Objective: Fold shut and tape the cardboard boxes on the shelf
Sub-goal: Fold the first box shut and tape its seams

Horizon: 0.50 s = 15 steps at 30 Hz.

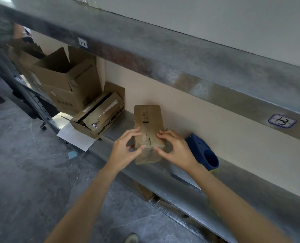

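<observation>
The metal shelf point(194, 174) carries everything here, and I take the small cardboard box point(148, 123) in its middle as the landmark. To the left of this box lies a flat box with loose flaps point(100, 118), and further left stands a big open box point(65, 76); both are not yet closed. Just to the right of the small box lies a blue tape dispenser point(202, 151).

The small box lies with its long axis running away from the person, toward the wall. Both hands meet at its near end: the left hand point(126, 149) on the left edge, the right hand point(175, 148) on the right edge. Each grip is half curled, fingertips pressing the near flaps down, not wrapped around anything. The right hand is nearer the dispenser, so it probably should fetch the tape.
</observation>
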{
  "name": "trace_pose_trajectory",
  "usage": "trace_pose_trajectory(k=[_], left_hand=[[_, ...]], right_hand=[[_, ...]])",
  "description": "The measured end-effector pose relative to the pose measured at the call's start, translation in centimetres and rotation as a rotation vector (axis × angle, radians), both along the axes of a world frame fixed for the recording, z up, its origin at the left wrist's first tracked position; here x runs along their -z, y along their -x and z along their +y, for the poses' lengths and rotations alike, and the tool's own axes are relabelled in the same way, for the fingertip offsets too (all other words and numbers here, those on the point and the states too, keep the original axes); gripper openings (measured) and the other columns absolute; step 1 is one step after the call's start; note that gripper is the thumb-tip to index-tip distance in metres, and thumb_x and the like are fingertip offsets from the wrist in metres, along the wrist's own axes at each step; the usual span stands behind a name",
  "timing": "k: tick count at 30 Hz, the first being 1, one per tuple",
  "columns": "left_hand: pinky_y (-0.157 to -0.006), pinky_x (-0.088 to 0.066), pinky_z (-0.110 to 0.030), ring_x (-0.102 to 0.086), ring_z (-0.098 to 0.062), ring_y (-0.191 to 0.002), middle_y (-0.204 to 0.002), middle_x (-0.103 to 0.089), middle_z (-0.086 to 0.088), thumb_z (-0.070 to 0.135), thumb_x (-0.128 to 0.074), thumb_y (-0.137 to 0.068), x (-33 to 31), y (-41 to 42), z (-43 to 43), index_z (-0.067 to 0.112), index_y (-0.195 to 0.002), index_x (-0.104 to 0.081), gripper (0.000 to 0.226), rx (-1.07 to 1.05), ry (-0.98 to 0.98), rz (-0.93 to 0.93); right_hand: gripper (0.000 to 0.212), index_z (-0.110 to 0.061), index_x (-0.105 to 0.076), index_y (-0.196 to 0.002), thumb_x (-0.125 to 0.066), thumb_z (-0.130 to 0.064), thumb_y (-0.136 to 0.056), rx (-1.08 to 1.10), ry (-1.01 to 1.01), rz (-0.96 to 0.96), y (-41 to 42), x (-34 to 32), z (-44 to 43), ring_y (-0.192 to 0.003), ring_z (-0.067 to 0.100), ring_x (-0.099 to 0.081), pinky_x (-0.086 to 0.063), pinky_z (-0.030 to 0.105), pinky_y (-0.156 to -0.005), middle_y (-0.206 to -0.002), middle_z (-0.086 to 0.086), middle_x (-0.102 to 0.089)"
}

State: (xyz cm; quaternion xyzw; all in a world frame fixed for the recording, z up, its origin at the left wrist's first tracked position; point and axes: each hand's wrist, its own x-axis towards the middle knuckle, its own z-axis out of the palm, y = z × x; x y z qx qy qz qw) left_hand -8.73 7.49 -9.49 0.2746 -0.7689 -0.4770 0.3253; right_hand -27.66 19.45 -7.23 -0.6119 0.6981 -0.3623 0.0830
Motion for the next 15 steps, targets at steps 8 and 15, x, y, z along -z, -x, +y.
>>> trace_pose_trajectory(k=[8,15], left_hand=[[-0.085,-0.060,-0.040,-0.057,0.001,-0.118,-0.129,-0.062,0.013,0.000,-0.068,-0.076,0.5,0.9,0.6,0.013,-0.113,-0.070,0.040,-0.147,0.050,0.028],[-0.091,-0.058,-0.035,-0.050,0.002,-0.128,-0.136,-0.058,0.012,-0.007,-0.063,-0.088,0.3,0.2,0.2,0.012,-0.120,-0.069,0.037,-0.057,-0.068,0.060]], right_hand=[[0.028,-0.007,-0.072,-0.104,-0.076,-0.018,-0.078,0.227,0.065,-0.089,-2.1,0.2,-1.2,-0.096,0.007,-0.061,-0.051,0.020,-0.085,-0.104,-0.003,-0.063],[0.023,-0.009,-0.072,-0.110,-0.069,-0.021,-0.090,0.196,0.063,-0.090,-1.7,0.2,-1.0,-0.104,0.003,-0.057,-0.045,0.015,-0.091,-0.110,0.000,-0.066]])
